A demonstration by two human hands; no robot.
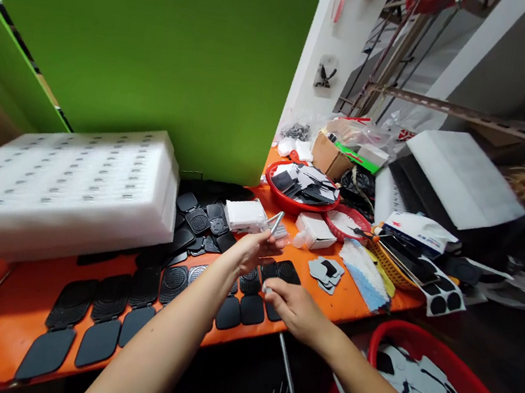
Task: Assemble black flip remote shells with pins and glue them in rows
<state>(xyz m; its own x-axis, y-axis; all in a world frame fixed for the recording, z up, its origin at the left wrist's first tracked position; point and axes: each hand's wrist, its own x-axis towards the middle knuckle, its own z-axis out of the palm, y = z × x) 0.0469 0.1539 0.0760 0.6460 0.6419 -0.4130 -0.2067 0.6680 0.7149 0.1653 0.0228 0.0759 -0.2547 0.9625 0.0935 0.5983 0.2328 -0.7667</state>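
Observation:
My left hand (254, 252) reaches over the orange table with a slim silver rod (277, 223) rising from between thumb and fingers; its exact kind is unclear. Closer to the table's front edge, my right hand (297, 309) is closed, pinching a small whitish piece (267, 288) at its fingertips. Below both hands lie hinged black square cases in rows, among them an opened case with a smooth flat half (252, 310) and a ridged half (250, 279). My left forearm hides part of these rows.
A big white foam block (60, 184) stands at the left before a green panel (165, 55). Behind my hands are a red basket of cut pieces (277, 193), a white box (315, 231) and grey pads (325, 273). A red tub (458, 347) stands at the right.

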